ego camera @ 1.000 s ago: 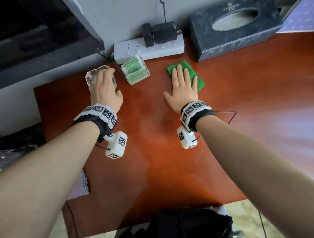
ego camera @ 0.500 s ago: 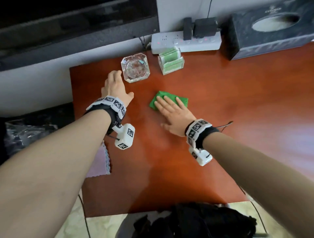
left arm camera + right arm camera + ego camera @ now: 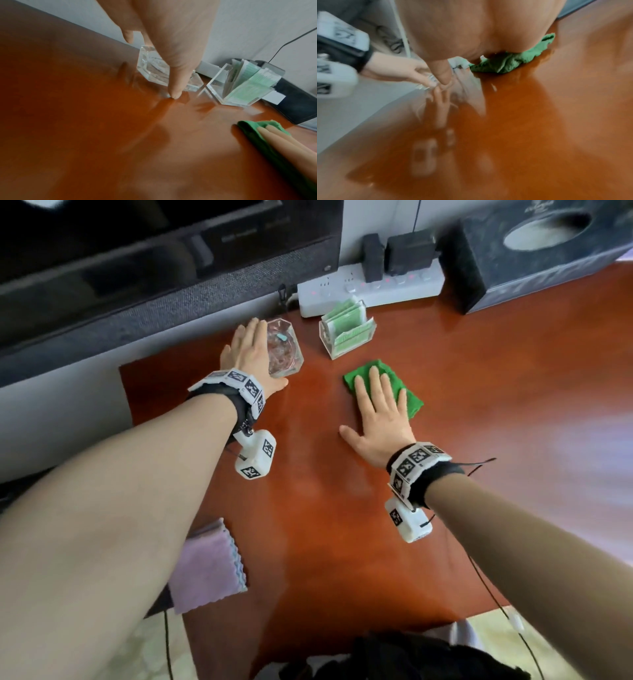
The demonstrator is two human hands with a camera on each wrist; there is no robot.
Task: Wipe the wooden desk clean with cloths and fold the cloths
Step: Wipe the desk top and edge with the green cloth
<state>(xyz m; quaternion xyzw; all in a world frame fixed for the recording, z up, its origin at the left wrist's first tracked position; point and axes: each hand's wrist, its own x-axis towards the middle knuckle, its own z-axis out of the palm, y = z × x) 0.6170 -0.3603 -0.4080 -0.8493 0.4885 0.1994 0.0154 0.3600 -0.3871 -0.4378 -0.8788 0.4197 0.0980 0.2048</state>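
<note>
A: Head view, table (image 3: pixel 342 508) reddish-brown and glossy. Right hand (image 3: pixel 380 419) lies flat on the green cloth (image 3: pixel 409 402), fingers (image 3: pixel 373 381) straight and spread, pressing it to the wood, thumb out on bare table. Cloth sits mid-table, near the clear card holder (image 3: pixel 346 337).

B: Left hand (image 3: pixel 250 354)?

A: On the glass ashtray (image 3: pixel 287 350) near the back-left edge. Fingers extended along its left side, thumb down at its near edge, touching the table in the left wrist view. Probably a loose hold across the glass; the far fingertips are hidden, so I cannot tell whether they curl round it.

B: Other cloths?

A: Folded lilac cloth (image 3: pixel 205 570) at the front-left table edge, partly under the left forearm. White power strip (image 3: pixel 370 289) and dark tissue box (image 3: pixel 534 258) against the back wall.
</note>
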